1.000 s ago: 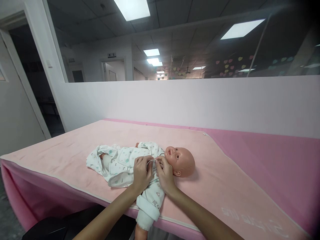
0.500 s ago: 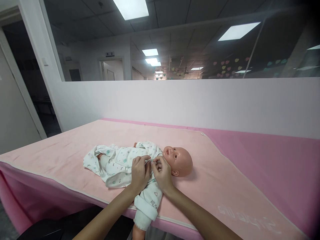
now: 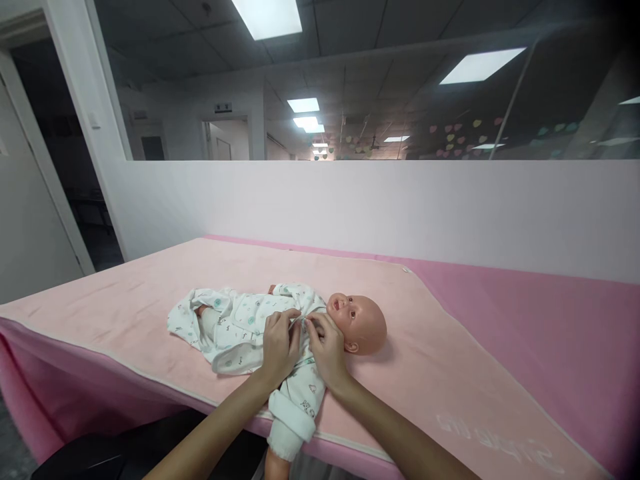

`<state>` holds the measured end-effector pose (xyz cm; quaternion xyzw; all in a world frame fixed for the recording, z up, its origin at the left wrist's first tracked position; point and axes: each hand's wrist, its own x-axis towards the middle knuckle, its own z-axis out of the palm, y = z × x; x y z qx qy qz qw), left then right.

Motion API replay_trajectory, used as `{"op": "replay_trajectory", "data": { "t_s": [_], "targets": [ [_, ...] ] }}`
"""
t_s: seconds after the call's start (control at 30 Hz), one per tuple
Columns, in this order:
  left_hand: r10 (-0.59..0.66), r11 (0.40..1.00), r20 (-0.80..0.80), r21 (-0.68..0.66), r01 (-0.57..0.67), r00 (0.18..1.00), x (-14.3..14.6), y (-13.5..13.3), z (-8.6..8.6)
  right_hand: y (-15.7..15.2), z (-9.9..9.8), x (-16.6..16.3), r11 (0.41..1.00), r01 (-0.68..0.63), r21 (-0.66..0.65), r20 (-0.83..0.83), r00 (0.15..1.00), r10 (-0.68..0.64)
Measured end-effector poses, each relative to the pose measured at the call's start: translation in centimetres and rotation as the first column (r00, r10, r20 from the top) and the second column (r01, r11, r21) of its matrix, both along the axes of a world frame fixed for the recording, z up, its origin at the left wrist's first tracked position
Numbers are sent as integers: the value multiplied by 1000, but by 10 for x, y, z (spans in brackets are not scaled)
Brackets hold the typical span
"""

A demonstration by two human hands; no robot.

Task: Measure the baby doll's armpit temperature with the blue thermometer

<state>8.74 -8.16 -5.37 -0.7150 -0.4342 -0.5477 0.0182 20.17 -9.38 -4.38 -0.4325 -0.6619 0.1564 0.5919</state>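
Note:
A baby doll (image 3: pixel 361 323) lies on its back on a pink blanket (image 3: pixel 150 313), head to the right. It wears a white patterned baby garment (image 3: pixel 240 320), loose and open at the legs. My left hand (image 3: pixel 280 347) and my right hand (image 3: pixel 325 348) meet at the doll's chest just below its chin. Both pinch the garment's front edges between closed fingers. One sleeved doll arm (image 3: pixel 295 417) hangs over the table's near edge.
The blanket covers a long table with a darker pink cover (image 3: pixel 550 320) at the right. A white partition wall (image 3: pixel 400 207) with glass above stands behind it. An open doorway (image 3: pixel 55 167) lies at the left. Something dark (image 3: pixel 125 447) sits below the near edge.
Both hands stay pinched at the doll's chest, with only small shifts of the fingers. The camera view has drifted slightly.

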Motion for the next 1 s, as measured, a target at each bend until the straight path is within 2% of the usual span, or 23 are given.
{"op": "replay_trajectory", "data": {
  "t_s": [0.4,0.53,0.63,0.7,0.8,0.87,0.93,1.0],
  "targets": [
    [-44,999,62,3,44,997,-1,0,2,1,-2,-1,999,40,1,8,999,-40],
    [-39,996,57,76,34,998,-5,0,3,2,-2,-2,999,53,11,18,998,-53],
    [32,981,-15,192,-28,999,-16,2,6,3,-1,-1,998,60,9,32,998,-60],
    [67,966,-117,257,-35,991,-27,4,8,2,0,0,998,54,16,61,997,-54],
    [46,944,-380,318,84,924,-42,6,10,-2,3,1,997,65,52,163,984,-73],
    [52,931,-495,338,137,867,-48,6,10,-3,5,-1,992,81,93,263,959,-103],
    [85,932,-525,343,119,847,-49,5,8,-3,7,-6,989,62,135,373,921,-109],
    [128,941,-492,335,51,861,-48,3,6,-1,11,-14,987,29,158,470,877,-101]
  ]
}}
